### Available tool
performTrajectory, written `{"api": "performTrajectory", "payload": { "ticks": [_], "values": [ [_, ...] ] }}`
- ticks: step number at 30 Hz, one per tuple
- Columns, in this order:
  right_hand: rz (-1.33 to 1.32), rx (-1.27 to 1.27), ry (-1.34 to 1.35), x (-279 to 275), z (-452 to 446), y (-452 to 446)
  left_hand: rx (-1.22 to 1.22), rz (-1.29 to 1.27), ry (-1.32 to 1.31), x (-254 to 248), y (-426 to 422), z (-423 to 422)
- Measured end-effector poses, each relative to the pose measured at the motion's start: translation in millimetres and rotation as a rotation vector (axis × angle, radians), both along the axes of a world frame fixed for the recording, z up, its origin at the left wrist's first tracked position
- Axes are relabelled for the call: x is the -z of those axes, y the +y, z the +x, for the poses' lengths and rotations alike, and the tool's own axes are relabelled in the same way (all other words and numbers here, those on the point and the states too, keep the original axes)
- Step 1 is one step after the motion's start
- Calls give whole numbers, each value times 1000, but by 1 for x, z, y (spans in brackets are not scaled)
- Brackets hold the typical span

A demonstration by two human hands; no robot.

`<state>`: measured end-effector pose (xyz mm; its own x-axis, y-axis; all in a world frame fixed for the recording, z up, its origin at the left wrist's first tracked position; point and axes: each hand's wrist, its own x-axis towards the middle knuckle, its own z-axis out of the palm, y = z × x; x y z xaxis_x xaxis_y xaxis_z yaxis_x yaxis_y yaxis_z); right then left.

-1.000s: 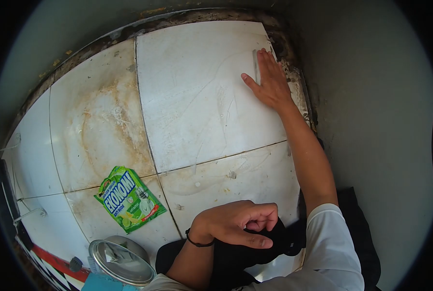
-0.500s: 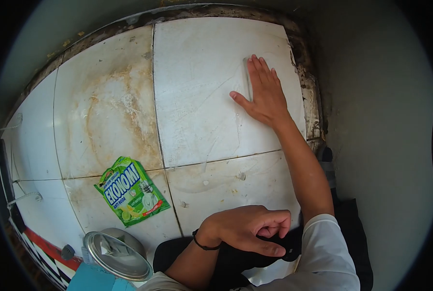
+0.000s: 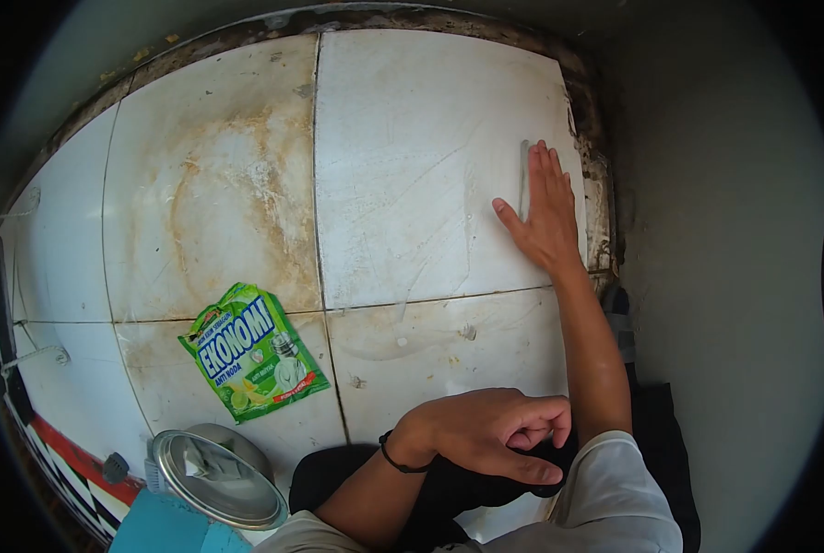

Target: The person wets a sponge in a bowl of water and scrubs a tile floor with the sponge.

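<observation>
My right hand [image 3: 545, 207] lies flat on a large white floor tile [image 3: 412, 166], fingers stretched out and close together, thumb apart. Under its palm a thin grey piece [image 3: 524, 175] shows as a strip along the left side; its kind is mostly hidden. My left hand [image 3: 490, 433], with a dark band at the wrist, hangs loosely curled near my dark-clothed knee, with nothing visible in it. Nearest to it on the left is a green Ekonomi packet [image 3: 257, 355] lying on the tiles.
A metal bowl [image 3: 220, 475] with something clear in it stands at lower left, beside a blue object [image 3: 172, 530]. Brown stains mark the left tile [image 3: 218, 194]. A grey wall [image 3: 716, 230] rises on the right, and dirty edging [image 3: 596, 203] borders the tiles.
My right hand has slid right and slightly toward me over the tile, along with the grey piece under it. My left hand keeps its curled pose. The view has shifted slightly.
</observation>
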<state>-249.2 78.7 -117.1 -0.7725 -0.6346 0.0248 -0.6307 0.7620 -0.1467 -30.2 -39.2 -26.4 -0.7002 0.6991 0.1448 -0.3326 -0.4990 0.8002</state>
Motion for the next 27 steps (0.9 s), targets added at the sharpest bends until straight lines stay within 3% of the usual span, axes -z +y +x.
{"api": "performTrajectory", "payload": {
  "ticks": [2, 6, 16, 20, 27],
  "values": [
    [16, -12, -44, -6, 42, 7, -18, 2, 12, -2, -1, 0],
    [6, -26, -41, -5, 44, 1, -52, -1, 17, -3, -2, 1],
    [-25, 75, 27, 16, -168, -89, -88, -38, -1, -4, -9, -1],
    [-48, 132, 31, 20, -152, -86, -106, 4, 8, -3, -12, -1],
    [-54, 86, 9, 11, -14, -39, -95, -19, 33, -7, -7, 4]
  ]
}}
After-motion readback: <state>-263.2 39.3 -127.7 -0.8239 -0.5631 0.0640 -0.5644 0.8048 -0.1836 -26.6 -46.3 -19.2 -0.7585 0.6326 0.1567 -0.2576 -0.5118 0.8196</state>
